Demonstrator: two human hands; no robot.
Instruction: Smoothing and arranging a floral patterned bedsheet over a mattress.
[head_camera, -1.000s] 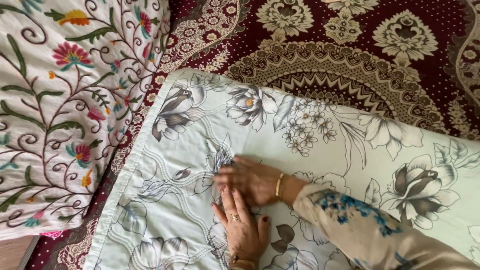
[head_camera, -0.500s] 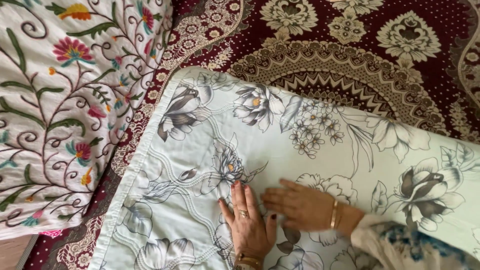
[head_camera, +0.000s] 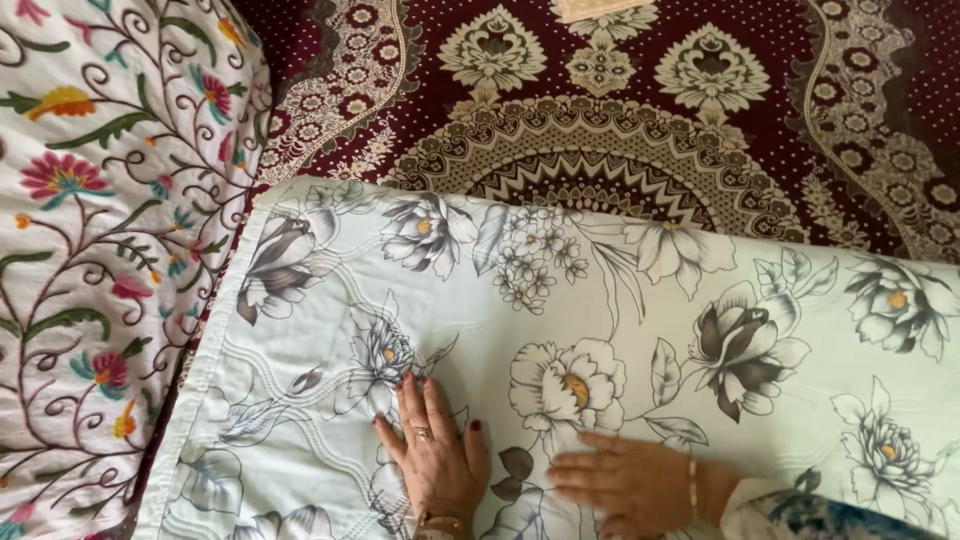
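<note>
At the far left I see a white embroidered cloth, thick with stitched vines and pink, orange and teal flowers; it lies just beside the pale mint quilt, which spreads across the middle and right of my view over a maroon patterned carpet. The quilt looks smooth and soft, printed with grey and cream blooms, with wavy stitched lines near its left hem. My left hand lies flat on it, palm down, fingers straight and slightly fanned, thumb out to the side; a ring sits on one finger and a bangle at the wrist. My right hand also presses flat on the quilt, fingers extended leftward and close together, a gold bangle on its wrist; neither hand grips anything.
</note>
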